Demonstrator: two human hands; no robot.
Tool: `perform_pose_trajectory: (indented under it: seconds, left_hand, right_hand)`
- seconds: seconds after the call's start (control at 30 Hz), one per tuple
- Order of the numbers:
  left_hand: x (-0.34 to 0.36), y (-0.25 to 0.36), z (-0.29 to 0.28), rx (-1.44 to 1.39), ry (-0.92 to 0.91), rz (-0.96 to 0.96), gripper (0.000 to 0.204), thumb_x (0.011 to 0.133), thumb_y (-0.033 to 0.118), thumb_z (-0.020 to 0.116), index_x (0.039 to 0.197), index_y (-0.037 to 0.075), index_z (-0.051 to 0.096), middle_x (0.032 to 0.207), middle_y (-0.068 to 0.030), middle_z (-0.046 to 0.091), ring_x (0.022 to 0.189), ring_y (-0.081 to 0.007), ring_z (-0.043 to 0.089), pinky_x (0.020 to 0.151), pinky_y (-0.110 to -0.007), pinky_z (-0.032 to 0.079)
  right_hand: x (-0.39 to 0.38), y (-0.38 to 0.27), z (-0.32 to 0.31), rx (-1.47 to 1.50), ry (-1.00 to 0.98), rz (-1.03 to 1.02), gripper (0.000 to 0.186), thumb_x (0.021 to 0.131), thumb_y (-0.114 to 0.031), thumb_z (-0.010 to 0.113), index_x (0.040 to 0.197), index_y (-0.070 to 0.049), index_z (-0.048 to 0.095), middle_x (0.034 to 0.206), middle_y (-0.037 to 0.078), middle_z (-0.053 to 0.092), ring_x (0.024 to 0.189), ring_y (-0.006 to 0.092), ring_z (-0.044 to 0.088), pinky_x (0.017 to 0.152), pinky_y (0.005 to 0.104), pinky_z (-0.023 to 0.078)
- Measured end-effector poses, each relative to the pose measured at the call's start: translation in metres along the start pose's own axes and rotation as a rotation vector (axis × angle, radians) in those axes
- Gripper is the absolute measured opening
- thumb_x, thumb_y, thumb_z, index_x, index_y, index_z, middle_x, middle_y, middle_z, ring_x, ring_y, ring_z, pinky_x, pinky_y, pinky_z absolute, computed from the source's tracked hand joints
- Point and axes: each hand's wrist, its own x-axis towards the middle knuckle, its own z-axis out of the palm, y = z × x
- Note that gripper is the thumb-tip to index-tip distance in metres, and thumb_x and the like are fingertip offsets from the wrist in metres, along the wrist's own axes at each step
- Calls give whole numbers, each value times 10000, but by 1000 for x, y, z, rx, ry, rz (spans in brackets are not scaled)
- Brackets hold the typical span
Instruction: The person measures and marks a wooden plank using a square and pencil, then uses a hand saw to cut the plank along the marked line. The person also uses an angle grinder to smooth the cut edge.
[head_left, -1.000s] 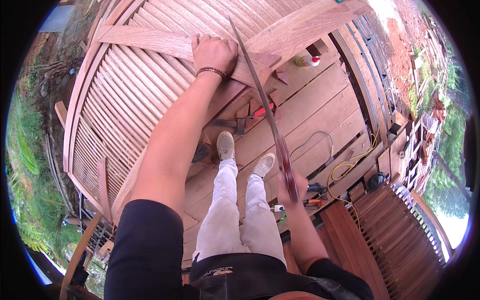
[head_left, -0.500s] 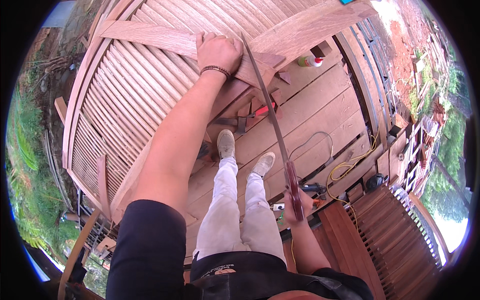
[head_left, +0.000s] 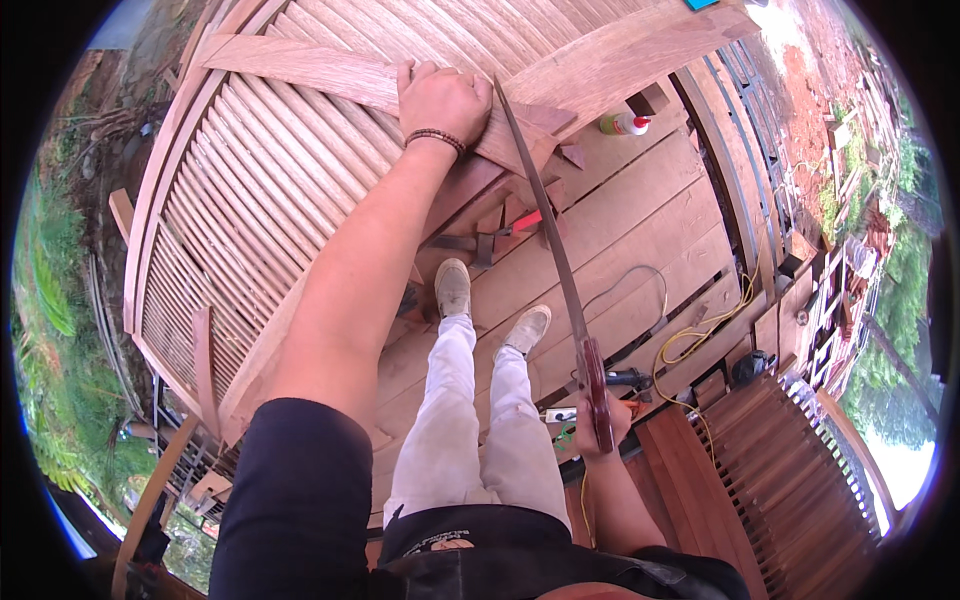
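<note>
My right hand (head_left: 612, 428), low on the right, is closed round the dark red handle of a handsaw (head_left: 548, 215). The long, narrow blade points away from me, its far end lying over a light wooden board (head_left: 300, 62) near the board's right end. My left hand (head_left: 445, 105) presses on that board just left of the blade, with its fingers curled over the far edge. The board lies across a large slatted wooden panel (head_left: 270, 170). Whether the teeth sit in a cut cannot be made out.
A wide wooden rail (head_left: 630, 55) joins the panel at the right. On the plank floor (head_left: 640, 220) are a white bottle with a red cap (head_left: 624, 124), a red-handled tool (head_left: 526, 220), wood offcuts and a yellow cord (head_left: 690, 345). Dark slatted wood (head_left: 790, 460) stands at lower right.
The saw and my right hand have come slightly toward me and to the right. My left hand keeps its hold on the board.
</note>
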Motion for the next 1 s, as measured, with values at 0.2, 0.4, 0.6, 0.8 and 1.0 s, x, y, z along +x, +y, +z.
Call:
perform_pose_trajectory:
  seconds: [0.2,0.4,0.6,0.8,1.0]
  left_hand:
    - [1,9,4,-24,47,42,476,939,327,376,742,95,742,866,-80,717,944,-263,616,1073,-456,300]
    - [-2,5,3,-18,0,-2,462,918,342,407,770,87,763,862,-72,731,957,-250,614,1080,-466,296]
    - [4,11,3,-45,52,46,447,916,332,409,761,117,768,844,-68,728,944,-241,617,1071,-464,304]
    - [-6,-3,2,16,0,-19,478,942,332,386,741,100,752,883,-76,726,959,-267,615,1086,-442,294]
    - [-1,7,0,-65,40,3,433,919,326,417,794,122,777,895,-82,729,990,-251,607,1117,-456,269]
  right_hand:
    - [157,-19,78,210,-9,174,110,843,-64,683,759,-35,618,617,120,578,548,251,615,511,352,447]
    - [-1,-9,6,-91,-16,75,127,848,-51,657,935,31,700,699,110,664,601,178,651,588,300,501]
    - [161,-17,80,236,15,164,122,865,-81,678,779,-31,607,597,96,560,492,218,547,498,323,417]
    - [7,-5,11,13,-73,151,192,861,-70,620,969,77,682,834,192,705,771,219,705,753,315,537]
    - [98,0,62,-12,48,9,101,817,-58,684,751,-9,626,579,101,553,484,251,573,497,363,457]
